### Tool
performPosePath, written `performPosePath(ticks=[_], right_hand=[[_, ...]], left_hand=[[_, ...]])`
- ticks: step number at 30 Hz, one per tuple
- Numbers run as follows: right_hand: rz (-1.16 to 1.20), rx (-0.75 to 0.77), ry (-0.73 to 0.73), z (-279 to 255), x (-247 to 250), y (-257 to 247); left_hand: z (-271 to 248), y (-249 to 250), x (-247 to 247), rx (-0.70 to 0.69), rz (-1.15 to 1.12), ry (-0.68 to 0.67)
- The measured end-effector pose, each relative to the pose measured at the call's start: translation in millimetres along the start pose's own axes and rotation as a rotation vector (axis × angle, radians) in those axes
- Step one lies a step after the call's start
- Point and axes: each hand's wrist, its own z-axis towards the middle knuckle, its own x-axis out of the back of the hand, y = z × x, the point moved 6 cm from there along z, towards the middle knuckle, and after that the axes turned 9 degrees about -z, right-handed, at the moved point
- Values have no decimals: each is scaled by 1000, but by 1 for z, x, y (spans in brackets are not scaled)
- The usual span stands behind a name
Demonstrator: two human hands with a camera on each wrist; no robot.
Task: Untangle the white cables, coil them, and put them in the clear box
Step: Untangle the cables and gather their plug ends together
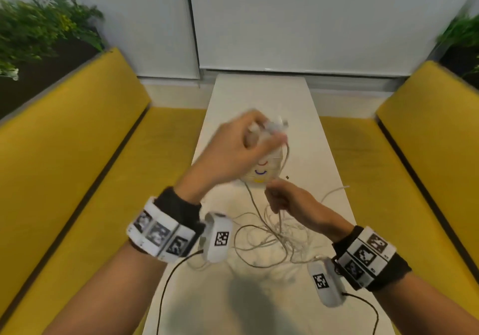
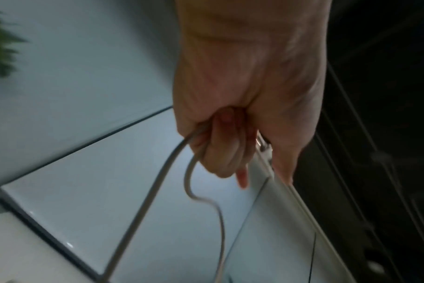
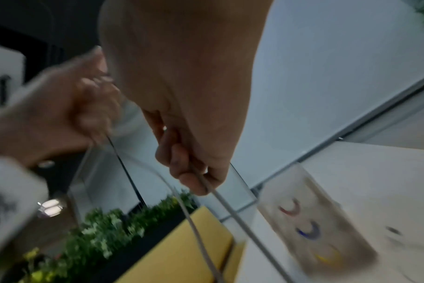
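Head view shows the left hand (image 1: 233, 145) raised above the clear box (image 1: 261, 171), fingers curled round a bunch of white cable (image 1: 269, 127). The right hand (image 1: 287, 200), just nearer than the box, pinches a strand running down to the tangle (image 1: 272, 236) on the white table (image 1: 259, 93). To coil well, I judge the right hand should feed slack gently, letting loops slide free rather than tightening them. Cables look thin, round, smooth and limp; the box is rigid, translucent plastic bearing coloured arcs.
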Motion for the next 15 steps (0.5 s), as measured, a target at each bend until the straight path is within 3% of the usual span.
performPosePath(ticks=[3, 9, 12, 15], right_hand=[[-13, 68, -18, 4, 5, -32], [13, 139, -131, 2, -3, -49], [34, 153, -135, 1, -11, -34], [-13, 73, -65, -6, -8, 6]], left_hand=[[-12, -29, -34, 35, 199, -147], [-4, -39, -25, 90, -164, -12], [-1, -19, -13, 5, -303, 170], [3, 4, 27, -75, -453, 414]])
